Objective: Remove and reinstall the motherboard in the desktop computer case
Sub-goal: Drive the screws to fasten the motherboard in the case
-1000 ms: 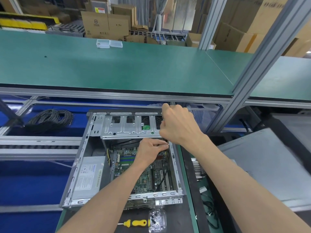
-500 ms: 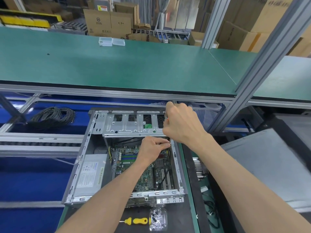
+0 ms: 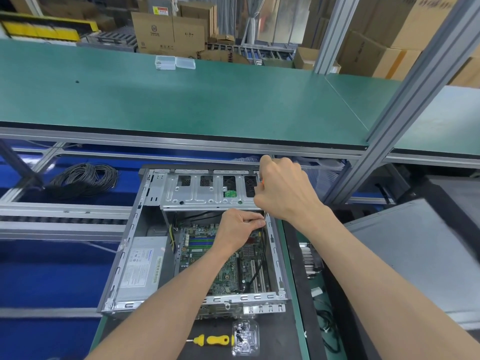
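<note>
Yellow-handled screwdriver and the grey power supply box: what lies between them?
In the head view, the case's perforated silver front rail and the left forearm lie between the yellow-handled screwdriver and the grey power supply box.

1. One view only: a wide-angle camera worn on the person's head.
2. It faces forward and down, close above the open computer case [image 3: 192, 245].
3. Both forearms enter from the bottom edge; the green desk [image 3: 181, 100] fills the upper half.
</note>
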`<act>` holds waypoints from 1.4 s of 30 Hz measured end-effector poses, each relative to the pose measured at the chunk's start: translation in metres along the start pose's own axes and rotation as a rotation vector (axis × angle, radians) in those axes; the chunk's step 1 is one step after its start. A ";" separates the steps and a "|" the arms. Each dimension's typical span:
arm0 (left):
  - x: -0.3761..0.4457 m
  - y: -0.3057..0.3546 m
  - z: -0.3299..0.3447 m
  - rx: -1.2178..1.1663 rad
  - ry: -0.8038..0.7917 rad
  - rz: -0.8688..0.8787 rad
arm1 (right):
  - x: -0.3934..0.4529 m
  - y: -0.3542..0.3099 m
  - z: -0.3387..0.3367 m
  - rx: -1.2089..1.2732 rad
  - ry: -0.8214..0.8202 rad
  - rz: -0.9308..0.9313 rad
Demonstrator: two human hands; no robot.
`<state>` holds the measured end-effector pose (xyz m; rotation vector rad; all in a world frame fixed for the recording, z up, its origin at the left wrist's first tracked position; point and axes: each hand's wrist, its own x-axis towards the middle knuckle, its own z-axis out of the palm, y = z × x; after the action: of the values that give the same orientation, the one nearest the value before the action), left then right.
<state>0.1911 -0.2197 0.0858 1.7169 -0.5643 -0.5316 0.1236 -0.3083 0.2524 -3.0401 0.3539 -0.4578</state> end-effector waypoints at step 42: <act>0.003 0.000 0.004 0.030 0.012 0.014 | -0.002 0.001 -0.004 0.027 -0.003 0.028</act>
<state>0.1908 -0.2240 0.0853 1.7426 -0.5781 -0.5050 0.1204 -0.3090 0.2560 -3.0052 0.3866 -0.4528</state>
